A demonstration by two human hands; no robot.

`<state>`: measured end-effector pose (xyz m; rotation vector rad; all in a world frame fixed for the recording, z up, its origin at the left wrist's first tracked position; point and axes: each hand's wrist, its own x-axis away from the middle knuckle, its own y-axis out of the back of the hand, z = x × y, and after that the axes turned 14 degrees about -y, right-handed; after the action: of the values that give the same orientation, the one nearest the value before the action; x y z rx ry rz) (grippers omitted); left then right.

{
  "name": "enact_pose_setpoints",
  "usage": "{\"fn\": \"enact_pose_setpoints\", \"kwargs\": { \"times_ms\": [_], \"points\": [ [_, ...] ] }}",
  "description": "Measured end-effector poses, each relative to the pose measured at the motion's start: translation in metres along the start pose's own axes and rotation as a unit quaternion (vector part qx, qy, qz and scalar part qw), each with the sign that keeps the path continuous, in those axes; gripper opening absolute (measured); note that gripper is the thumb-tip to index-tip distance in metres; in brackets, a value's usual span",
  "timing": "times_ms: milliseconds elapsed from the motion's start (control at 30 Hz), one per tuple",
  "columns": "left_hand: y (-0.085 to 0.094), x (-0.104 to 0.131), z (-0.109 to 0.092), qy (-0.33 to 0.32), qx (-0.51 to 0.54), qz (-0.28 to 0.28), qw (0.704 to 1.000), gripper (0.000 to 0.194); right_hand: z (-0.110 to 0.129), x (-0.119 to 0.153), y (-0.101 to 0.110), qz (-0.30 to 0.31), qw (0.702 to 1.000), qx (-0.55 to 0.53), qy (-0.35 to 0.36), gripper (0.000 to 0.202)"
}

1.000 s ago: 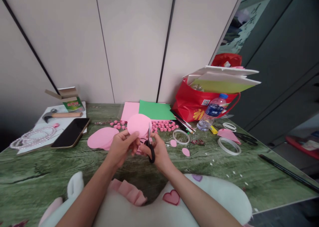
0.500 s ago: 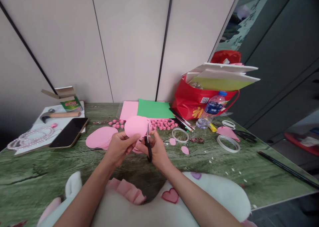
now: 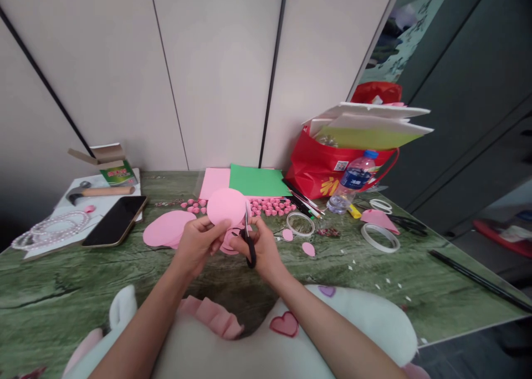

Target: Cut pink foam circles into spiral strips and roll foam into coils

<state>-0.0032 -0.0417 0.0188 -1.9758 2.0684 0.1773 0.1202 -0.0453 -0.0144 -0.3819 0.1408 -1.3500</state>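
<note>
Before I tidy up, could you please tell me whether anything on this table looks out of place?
The hammer beside the phone looks odd among pink paper and beads; small white scraps litter the right of the table, scattered rather than gathered.

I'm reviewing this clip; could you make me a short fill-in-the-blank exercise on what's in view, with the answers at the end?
1. The left hand holds a round paper piece coloured ____.
2. The right hand holds a pair of ____.
3. The cap of the plastic bottle is ____.
4. The phone lies to the ____ of both hands.

Missing words: pink; scissors; blue; left
</note>
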Motion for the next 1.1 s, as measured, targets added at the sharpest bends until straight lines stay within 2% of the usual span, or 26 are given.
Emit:
{"fn": "enact_pose_setpoints", "kwargs": {
  "times_ms": [267,633,767,1100],
  "points": [
    [-0.0013,-0.0009,-0.0002,0.017,0.055,0.012,0.998,0.022,-0.0040,-0.0007,0.0010,-0.005,1.000,0.021,0.003,0.055],
    [-0.0007,-0.0022,0.0024,0.027,-0.004,-0.023,0.999,0.027,-0.0074,-0.0006,0.0015,0.019,0.999,0.026,0.010,0.054],
    [0.0012,-0.0028,0.0035,0.027,-0.019,-0.010,0.999,0.025,-0.0039,-0.0018,0.0033,0.028,0.999,0.031,0.028,0.053],
    [0.0000,-0.0017,0.0016,0.018,-0.006,-0.009,1.000,0.025,0.0000,-0.0011,0.0034,0.017,1.000,0.018,0.008,0.055]
  ]
}}
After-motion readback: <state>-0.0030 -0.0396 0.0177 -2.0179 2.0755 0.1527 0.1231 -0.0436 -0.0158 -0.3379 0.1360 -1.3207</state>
